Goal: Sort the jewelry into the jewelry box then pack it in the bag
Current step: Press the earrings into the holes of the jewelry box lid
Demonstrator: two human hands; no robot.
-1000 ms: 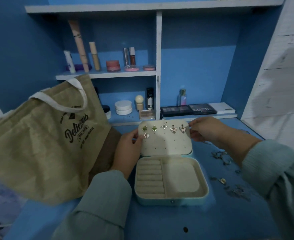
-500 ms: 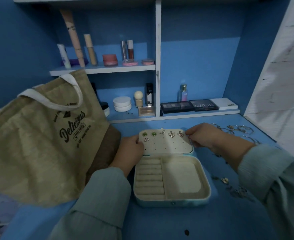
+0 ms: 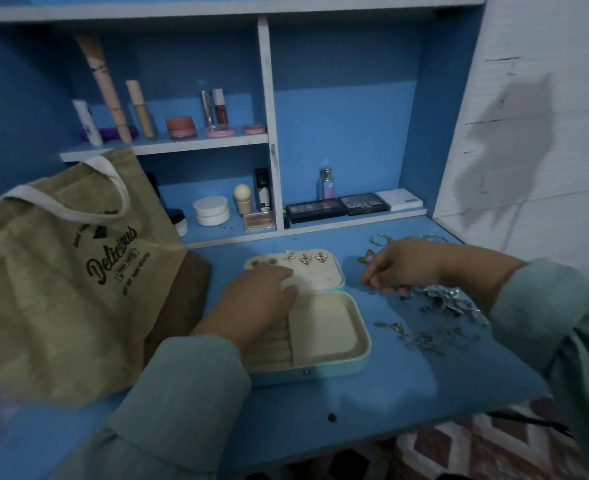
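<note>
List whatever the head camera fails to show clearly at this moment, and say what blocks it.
- Ring rolls of the jewelry box: partly covered by the left hand.
- Lower-left earrings on the lid: hidden under the left hand's fingers.
- Whether the right hand pinches anything: fingertips blurred.
- Loose jewelry pile: too small and dim to tell pieces apart.
- Inside of the bag: its own cloth hides it; the left edge crops it.

On the far upper shelf (image 3: 168, 147) stand tubes and pink pots; below, a white jar (image 3: 212, 211), a perfume bottle (image 3: 326, 183) and dark eyeshadow palettes (image 3: 338, 206) right of it
</note>
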